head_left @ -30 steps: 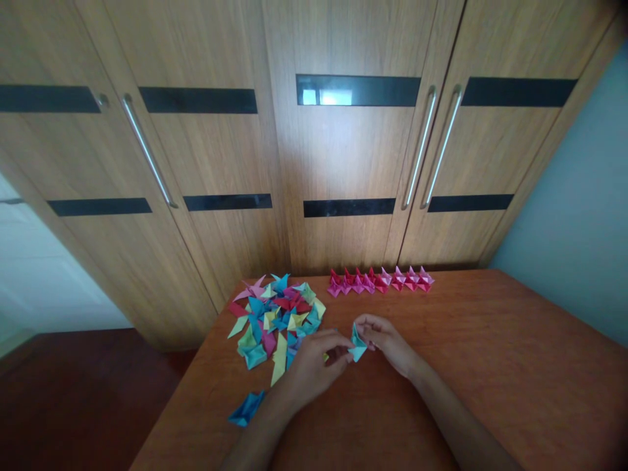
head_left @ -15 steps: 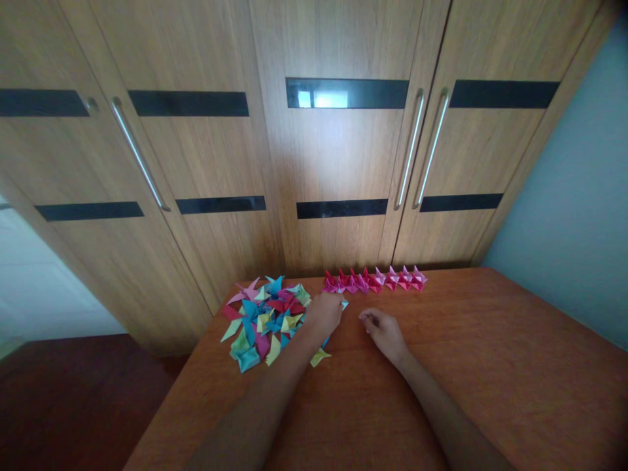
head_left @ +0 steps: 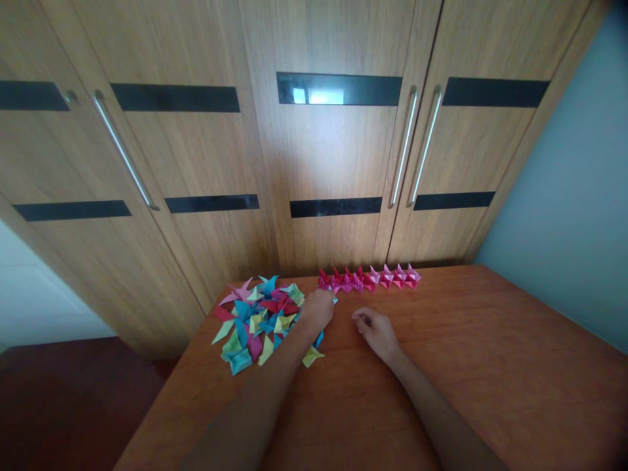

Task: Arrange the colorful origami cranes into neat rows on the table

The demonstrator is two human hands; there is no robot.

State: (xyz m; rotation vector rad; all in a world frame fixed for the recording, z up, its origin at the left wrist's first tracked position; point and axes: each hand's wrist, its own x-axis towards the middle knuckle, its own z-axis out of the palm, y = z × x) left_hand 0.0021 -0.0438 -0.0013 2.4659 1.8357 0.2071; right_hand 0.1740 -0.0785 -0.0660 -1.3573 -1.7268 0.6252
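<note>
My left hand (head_left: 318, 310) is closed on a small light-blue folded paper piece (head_left: 335, 300), whose tip shows past the fingers. It is in front of the left end of a row of pink and red folded paper pieces (head_left: 370, 279) along the table's back edge. Beside and partly behind my left wrist lies a loose pile of folded papers (head_left: 267, 322) in blue, green, yellow, pink and red. My right hand (head_left: 375, 330) rests to the right with its fingers curled together; whether anything is in them is hidden.
The brown wooden table (head_left: 471, 366) meets a wardrobe (head_left: 333, 242) with metal handles and dark panels at its back. A pale blue wall (head_left: 579, 196) stands at the right. Dark floor (head_left: 69, 392) shows at the left.
The whole view has shifted slightly, moving the scene to the left in the picture. My left hand still holds the light-blue piece, and both hands keep nearly the same places.
</note>
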